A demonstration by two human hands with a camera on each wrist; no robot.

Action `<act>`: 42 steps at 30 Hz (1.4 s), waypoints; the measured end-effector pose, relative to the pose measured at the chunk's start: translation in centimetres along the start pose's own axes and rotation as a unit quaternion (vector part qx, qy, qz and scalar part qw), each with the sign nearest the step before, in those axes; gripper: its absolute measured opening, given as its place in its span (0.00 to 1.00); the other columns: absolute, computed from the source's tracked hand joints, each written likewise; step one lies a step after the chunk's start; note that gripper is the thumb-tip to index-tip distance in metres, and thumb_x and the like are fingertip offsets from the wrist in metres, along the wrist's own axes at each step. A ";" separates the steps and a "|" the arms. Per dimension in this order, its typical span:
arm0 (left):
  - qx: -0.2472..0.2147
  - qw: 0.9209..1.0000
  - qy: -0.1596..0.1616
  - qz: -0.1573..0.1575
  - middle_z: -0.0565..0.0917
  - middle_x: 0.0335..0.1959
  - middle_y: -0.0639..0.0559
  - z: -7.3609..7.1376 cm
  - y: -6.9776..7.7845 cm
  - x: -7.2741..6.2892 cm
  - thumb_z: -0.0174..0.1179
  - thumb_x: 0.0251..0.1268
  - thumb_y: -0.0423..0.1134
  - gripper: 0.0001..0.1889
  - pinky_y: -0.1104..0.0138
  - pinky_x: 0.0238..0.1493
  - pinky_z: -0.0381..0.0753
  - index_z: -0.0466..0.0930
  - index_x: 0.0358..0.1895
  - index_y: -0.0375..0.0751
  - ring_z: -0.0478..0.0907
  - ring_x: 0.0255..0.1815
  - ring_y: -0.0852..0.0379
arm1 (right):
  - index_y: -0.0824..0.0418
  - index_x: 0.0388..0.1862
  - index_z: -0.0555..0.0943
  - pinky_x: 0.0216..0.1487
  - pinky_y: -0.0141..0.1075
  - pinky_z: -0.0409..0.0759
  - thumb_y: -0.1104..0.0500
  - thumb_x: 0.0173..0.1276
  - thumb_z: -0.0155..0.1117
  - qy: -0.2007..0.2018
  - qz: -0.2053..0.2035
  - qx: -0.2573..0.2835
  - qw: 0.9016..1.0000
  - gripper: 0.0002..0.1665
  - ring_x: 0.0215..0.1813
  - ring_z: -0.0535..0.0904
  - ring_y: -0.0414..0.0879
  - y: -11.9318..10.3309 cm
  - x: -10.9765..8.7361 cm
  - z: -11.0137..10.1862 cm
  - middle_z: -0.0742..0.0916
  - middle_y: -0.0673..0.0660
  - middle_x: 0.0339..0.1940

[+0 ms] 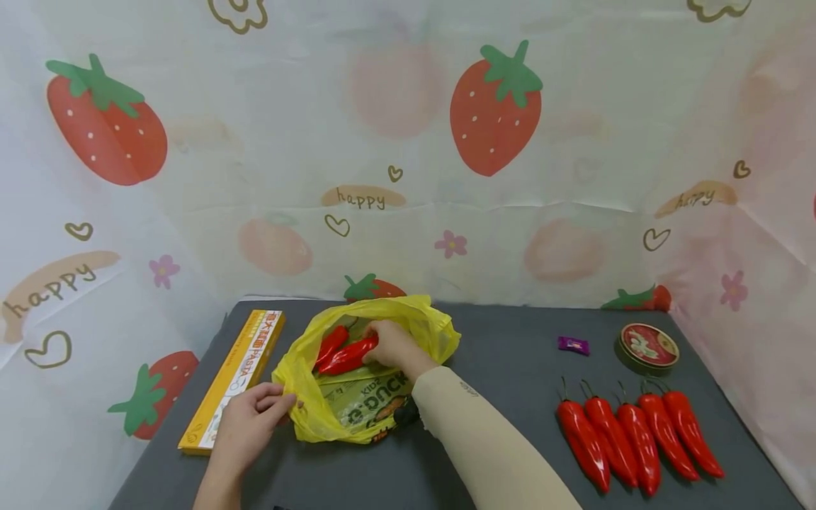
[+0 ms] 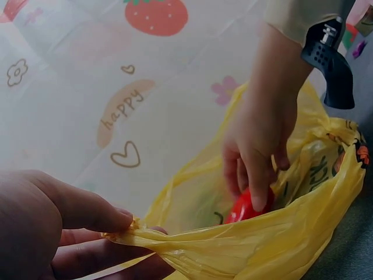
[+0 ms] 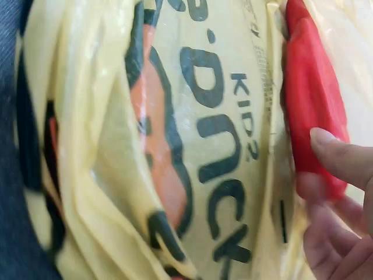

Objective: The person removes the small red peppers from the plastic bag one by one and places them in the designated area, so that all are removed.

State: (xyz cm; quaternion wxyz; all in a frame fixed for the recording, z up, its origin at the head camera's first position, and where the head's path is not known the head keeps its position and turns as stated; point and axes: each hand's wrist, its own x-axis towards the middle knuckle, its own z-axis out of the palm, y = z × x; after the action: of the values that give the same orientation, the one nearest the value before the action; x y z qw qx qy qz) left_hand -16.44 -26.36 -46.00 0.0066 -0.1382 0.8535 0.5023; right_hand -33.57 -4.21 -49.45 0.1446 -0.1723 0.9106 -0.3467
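Observation:
A yellow plastic bag with dark print lies on the table with its mouth spread. My left hand pinches the bag's left rim between thumb and fingers; the left wrist view shows the gathered edge at the thumb tip. Inside the mouth, my right hand holds a glossy red chili pepper by one end. In the right wrist view, thumb and fingers close about that pepper. Another red pepper lies behind it in the bag.
On the left lies a yellow pasta box. At the right, several red chili peppers lie in a row, with a small purple packet and a round tin behind them. A patterned cloth hangs behind the dark table.

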 end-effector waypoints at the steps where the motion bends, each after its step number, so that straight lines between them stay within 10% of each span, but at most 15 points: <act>1: 0.000 1.000 0.000 -0.001 0.91 0.40 0.46 0.0 0.1 0.0 0.65 0.69 0.43 0.17 0.62 0.42 0.88 0.82 0.52 0.32 0.86 0.36 0.60 | 0.56 0.52 0.82 0.45 0.39 0.81 0.57 0.63 0.76 0.000 -0.001 0.006 1.000 0.20 0.45 0.80 0.46 -0.1 -0.1 -0.2 0.84 0.54 0.52; 6: -0.002 1.000 -0.006 0.004 0.91 0.40 0.45 -0.1 0.1 0.2 0.65 0.69 0.43 0.19 0.62 0.42 0.88 0.81 0.53 0.31 0.87 0.37 0.60 | 0.56 0.55 0.80 0.34 0.36 0.81 0.54 0.65 0.74 -0.024 -0.019 -0.011 0.999 0.21 0.35 0.81 0.45 -0.6 -0.5 -0.8 0.84 0.53 0.47; 11: -0.001 1.000 -0.009 0.004 0.91 0.39 0.45 -0.1 0.0 0.2 0.65 0.69 0.44 0.20 0.62 0.42 0.88 0.81 0.53 0.30 0.86 0.36 0.59 | 0.49 0.69 0.75 0.50 0.37 0.80 0.54 0.63 0.76 -0.053 -0.029 -0.125 0.990 0.35 0.53 0.80 0.45 -0.2 -0.7 -0.4 0.84 0.51 0.60; 20: 0.009 1.000 -0.007 0.016 0.91 0.37 0.48 0.1 -0.1 0.2 0.65 0.69 0.44 0.18 0.65 0.39 0.87 0.82 0.52 0.32 0.85 0.35 0.60 | 0.46 0.56 0.85 0.53 0.42 0.78 0.46 0.56 0.81 0.004 -0.014 -0.160 0.987 0.28 0.53 0.80 0.47 0.0 -1.4 -1.2 0.87 0.46 0.52; 25: -0.001 1.000 -0.005 0.008 0.91 0.38 0.47 0.2 -0.2 0.2 0.64 0.70 0.44 0.17 0.63 0.42 0.87 0.82 0.51 0.32 0.86 0.36 0.62 | 0.51 0.53 0.84 0.46 0.37 0.81 0.50 0.57 0.81 -0.024 -0.053 -0.008 0.998 0.25 0.47 0.81 0.44 0.3 -2.0 -2.2 0.86 0.48 0.49; 32: -0.004 1.000 -0.009 0.013 0.91 0.38 0.47 0.2 -0.3 0.2 0.64 0.70 0.44 0.18 0.64 0.40 0.87 0.82 0.52 0.31 0.86 0.36 0.62 | 0.53 0.50 0.82 0.43 0.41 0.85 0.55 0.58 0.80 0.005 -0.061 0.184 0.981 0.22 0.46 0.82 0.45 0.6 -3.5 -2.7 0.85 0.50 0.47; 38: -0.002 1.000 -0.008 0.011 0.91 0.37 0.46 0.3 -0.3 0.3 0.65 0.70 0.44 0.18 0.64 0.38 0.87 0.82 0.52 0.31 0.85 0.35 0.61 | 0.57 0.56 0.82 0.53 0.42 0.83 0.57 0.61 0.78 0.028 -0.055 0.306 0.950 0.25 0.52 0.80 0.47 0.5 -6.1 -3.2 0.85 0.54 0.54; 42: 0.005 1.000 -0.004 0.007 0.91 0.37 0.47 0.3 -0.2 0.3 0.65 0.70 0.44 0.18 0.65 0.37 0.86 0.82 0.51 0.32 0.85 0.34 0.62 | 0.65 0.64 0.77 0.54 0.43 0.85 0.58 0.67 0.73 0.030 -0.047 0.411 0.910 0.29 0.52 0.83 0.46 0.6 -7.6 -3.4 0.85 0.60 0.57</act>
State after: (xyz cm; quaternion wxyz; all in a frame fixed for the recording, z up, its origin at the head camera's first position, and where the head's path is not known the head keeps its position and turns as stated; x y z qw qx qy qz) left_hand -16.67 -26.24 -46.40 0.0072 -0.1297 0.8570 0.4986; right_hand -28.16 1.38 -46.30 0.1592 -0.1297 0.6824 -0.7015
